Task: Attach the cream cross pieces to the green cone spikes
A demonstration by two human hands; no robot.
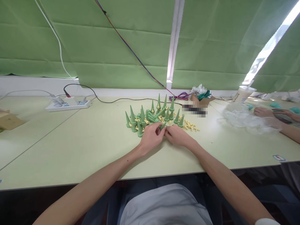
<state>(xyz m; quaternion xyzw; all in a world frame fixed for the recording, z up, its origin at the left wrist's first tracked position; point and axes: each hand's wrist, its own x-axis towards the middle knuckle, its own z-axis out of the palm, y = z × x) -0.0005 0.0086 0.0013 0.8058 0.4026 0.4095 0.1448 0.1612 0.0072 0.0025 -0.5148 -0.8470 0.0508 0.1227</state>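
Note:
My left hand (152,137) is closed on a small green cone (163,126), its tip pointing up to the right. Close against it, my right hand (176,135) pinches at the cone's near end; whatever sits between those fingertips is too small to make out. Just beyond both hands stand several upright green cones (142,116), some with small yellow pieces at their bases. Other green cones (153,116) lie on their sides in the middle of this group. Loose yellow pieces (191,125) are scattered to the right, beyond my right hand.
A white power strip (69,104) with plugs lies at the back left, near a cardboard box (10,121). At the back right are a carton (202,100), a plastic cup (242,93) and a clear bag (248,120). Another person's hands (264,112) work at far right.

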